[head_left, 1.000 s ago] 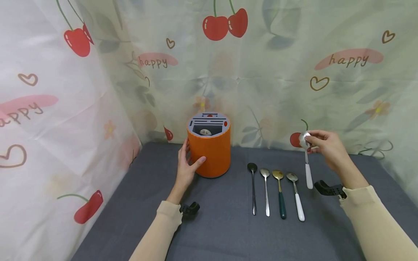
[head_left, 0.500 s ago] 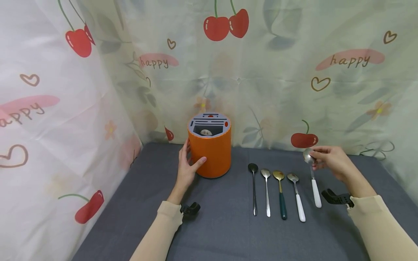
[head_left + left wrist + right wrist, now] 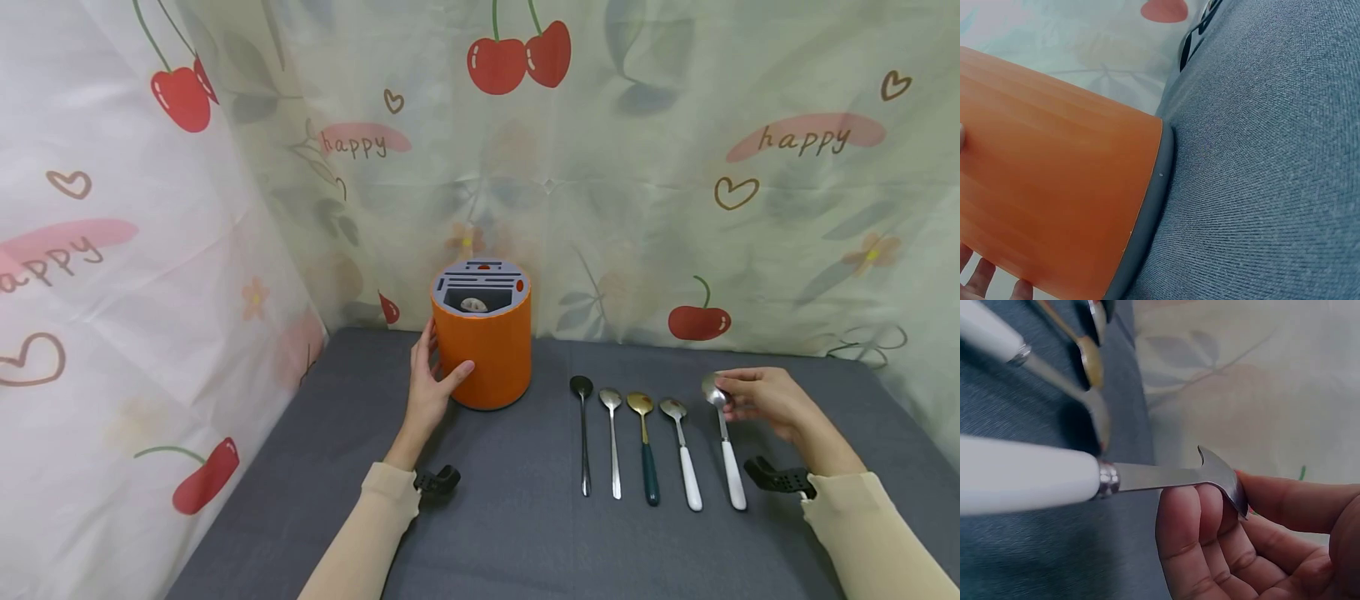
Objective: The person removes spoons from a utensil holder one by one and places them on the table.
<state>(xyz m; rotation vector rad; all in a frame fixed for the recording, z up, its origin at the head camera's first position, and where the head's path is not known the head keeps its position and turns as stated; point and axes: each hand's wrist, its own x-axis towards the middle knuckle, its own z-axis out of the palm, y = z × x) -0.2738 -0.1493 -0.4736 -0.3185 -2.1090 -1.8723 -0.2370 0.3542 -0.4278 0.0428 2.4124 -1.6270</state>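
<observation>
In the head view my left hand holds the left side of an orange cylindrical knife block, thumb on its front. The grey top has slots and a wide opening where a pale rounded thing shows. Fingertips show under the block in the left wrist view. My right hand pinches a white-handled spoon by its metal bowl, handle towards me. Left of it lies another white-handled spoon. Whether the held spoon touches the cloth, I cannot tell.
Further left, in a row, lie a gold spoon with a green handle, a slim silver spoon and a black spoon. Grey cloth covers the table. A patterned curtain hangs behind and on the left.
My right hand has come down and towards me with the white-handled spoon, from above the table's far edge to beside the row. My left hand stays on the knife block.
</observation>
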